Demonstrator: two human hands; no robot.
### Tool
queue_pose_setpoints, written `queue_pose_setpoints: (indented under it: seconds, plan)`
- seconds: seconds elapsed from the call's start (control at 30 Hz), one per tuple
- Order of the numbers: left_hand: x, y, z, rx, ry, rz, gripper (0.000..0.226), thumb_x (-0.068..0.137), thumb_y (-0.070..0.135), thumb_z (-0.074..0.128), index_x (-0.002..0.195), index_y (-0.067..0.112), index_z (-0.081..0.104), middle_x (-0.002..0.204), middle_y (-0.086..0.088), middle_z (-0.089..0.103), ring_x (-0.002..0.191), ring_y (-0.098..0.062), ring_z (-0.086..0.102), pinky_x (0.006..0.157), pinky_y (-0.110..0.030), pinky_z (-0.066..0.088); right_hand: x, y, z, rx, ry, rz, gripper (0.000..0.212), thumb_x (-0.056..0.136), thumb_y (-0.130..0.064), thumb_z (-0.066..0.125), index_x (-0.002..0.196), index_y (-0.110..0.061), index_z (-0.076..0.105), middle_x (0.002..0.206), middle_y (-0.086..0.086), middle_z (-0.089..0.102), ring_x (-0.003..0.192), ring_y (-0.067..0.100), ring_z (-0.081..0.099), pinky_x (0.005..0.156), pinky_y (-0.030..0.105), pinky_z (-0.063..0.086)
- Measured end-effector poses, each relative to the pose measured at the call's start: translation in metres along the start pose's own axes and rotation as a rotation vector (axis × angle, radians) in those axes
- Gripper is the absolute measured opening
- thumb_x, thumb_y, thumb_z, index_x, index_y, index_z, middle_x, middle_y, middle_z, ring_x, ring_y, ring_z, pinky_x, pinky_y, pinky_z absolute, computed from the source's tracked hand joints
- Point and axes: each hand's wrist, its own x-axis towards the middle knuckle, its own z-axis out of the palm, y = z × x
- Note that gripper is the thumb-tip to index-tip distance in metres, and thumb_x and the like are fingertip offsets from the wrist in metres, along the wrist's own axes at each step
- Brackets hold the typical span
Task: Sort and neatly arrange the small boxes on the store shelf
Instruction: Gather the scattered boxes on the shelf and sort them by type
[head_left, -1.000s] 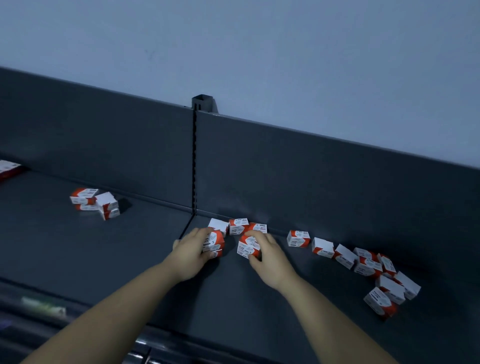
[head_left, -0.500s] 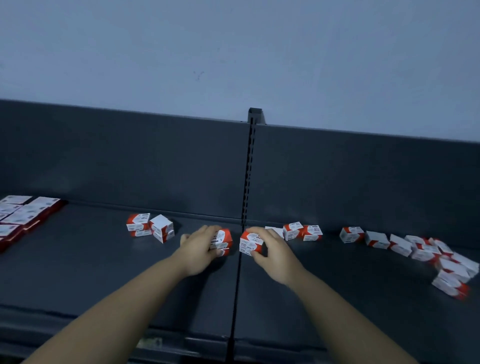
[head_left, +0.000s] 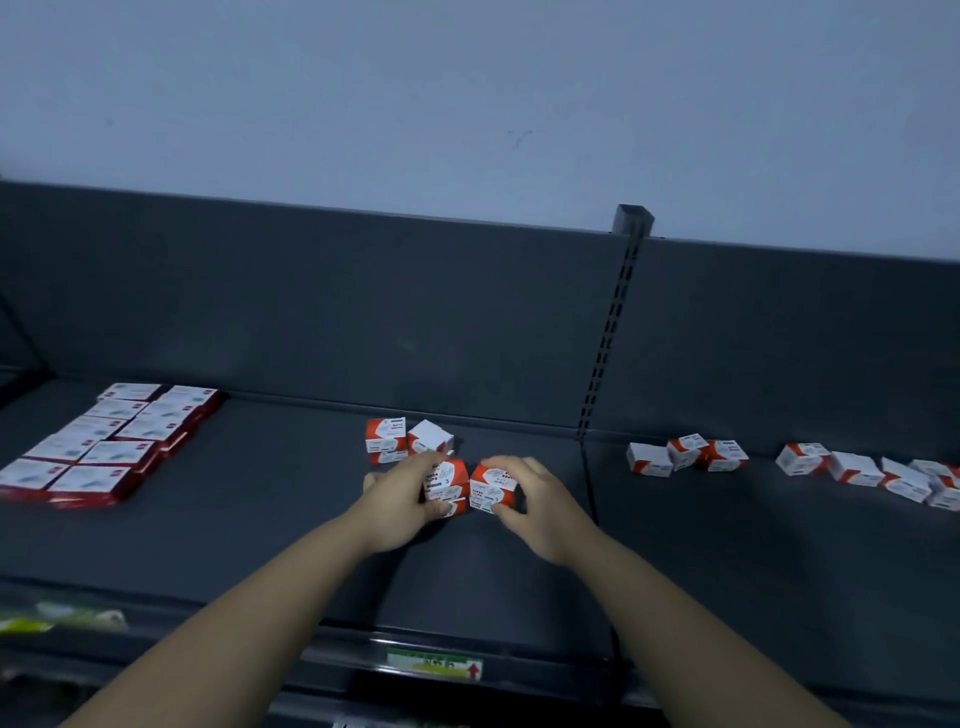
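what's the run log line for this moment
left hand: grips small red-and-white cardboard boxes | right hand: grips another red-and-white box | where: dark grey metal shelf, beside loose box pile | state: not yet lined up

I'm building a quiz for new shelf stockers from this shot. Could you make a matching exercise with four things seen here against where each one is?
Things
1. flat boxes
2. price label
3. loose small boxes
4. stacked boxes

Places
A. on the front edge of the shelf
B. strewn to the right of the slotted upright
C. gripped by the left hand, next to the box in the right hand
D. laid in tidy rows at the far left

Pairs: 1-D, 2-A, 3-B, 4-C
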Motion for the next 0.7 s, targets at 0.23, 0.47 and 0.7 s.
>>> queue_pose_setpoints:
  seconds: [0.23, 0.47, 0.7]
  plan:
    - [-0.022, -0.044, -0.014, -0.038, 0.035, -0.063, 0.039, 0.088, 0.031, 0.067, 0.111, 0.035, 0.035, 0.105, 0.032, 0.057, 0.109, -0.001, 0.051, 0.100, -0.036, 0.022, 0.012, -0.019, 0.044, 0.024, -0.093, 0.002, 0.050, 0.090, -0.012, 0.065, 0.135, -0.028, 0.051, 0.116, -0.010, 0.048, 0.111, 0.008, 0.052, 0.094, 0.022, 0.042]
    - [-0.023, -0.068, -0.023, 0.113, 0.231, -0.095, 0.041, 0.090, 0.041, 0.063, 0.127, 0.038, 0.046, 0.118, 0.017, 0.044, 0.118, -0.011, 0.038, 0.091, -0.029, 0.017, 0.032, -0.040, 0.068, 0.111, -0.076, 0.024, 0.051, 0.092, -0.023, 0.067, 0.141, -0.025, 0.052, 0.132, -0.011, 0.048, 0.122, 0.005, 0.049, 0.106, 0.021, 0.040]
    - [-0.013, -0.080, -0.021, 0.071, 0.288, -0.105, 0.045, 0.091, 0.040, 0.062, 0.132, 0.037, 0.045, 0.117, 0.015, 0.040, 0.111, -0.006, 0.045, 0.095, -0.027, 0.016, 0.049, -0.044, 0.075, 0.049, 0.015, 0.058, 0.046, 0.097, -0.020, 0.060, 0.142, -0.027, 0.052, 0.123, -0.007, 0.042, 0.108, 0.002, 0.048, 0.087, -0.001, 0.032]
